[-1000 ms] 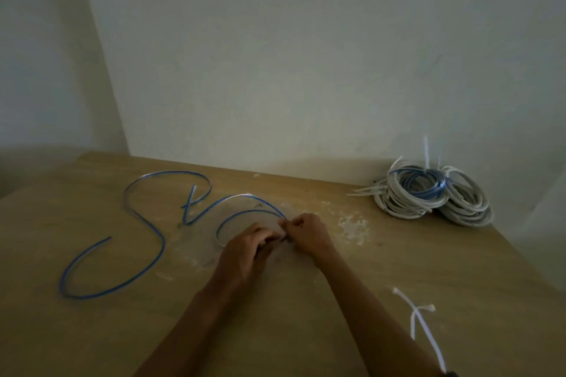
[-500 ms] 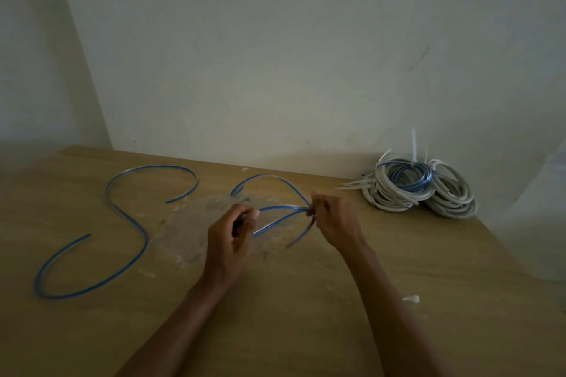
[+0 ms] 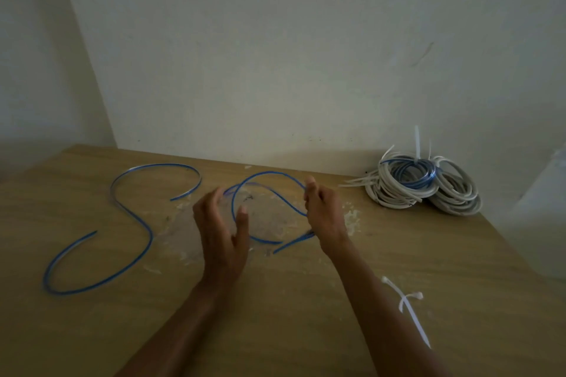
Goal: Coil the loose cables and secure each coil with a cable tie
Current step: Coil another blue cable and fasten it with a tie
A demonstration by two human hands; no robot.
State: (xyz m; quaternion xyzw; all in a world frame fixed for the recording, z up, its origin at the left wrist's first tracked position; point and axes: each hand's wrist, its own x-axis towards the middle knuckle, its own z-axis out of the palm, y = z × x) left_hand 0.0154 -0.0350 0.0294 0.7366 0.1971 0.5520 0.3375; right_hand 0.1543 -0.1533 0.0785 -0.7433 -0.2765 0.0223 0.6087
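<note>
Our right hand (image 3: 324,211) grips the cable loop (image 3: 269,173) at 3 o'clock, fixing its shape, while our open left hand (image 3: 220,232), at 9, seems poised to guide it.

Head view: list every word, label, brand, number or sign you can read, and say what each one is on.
No readable text in this view.
The blue cable may carry jacket print, but it is too thin and blurred to tell.
The tied coils and the loose cable ties show no legible marking.
The table and the wall bear only smudges and scuffs, no lettering or signs.
</note>
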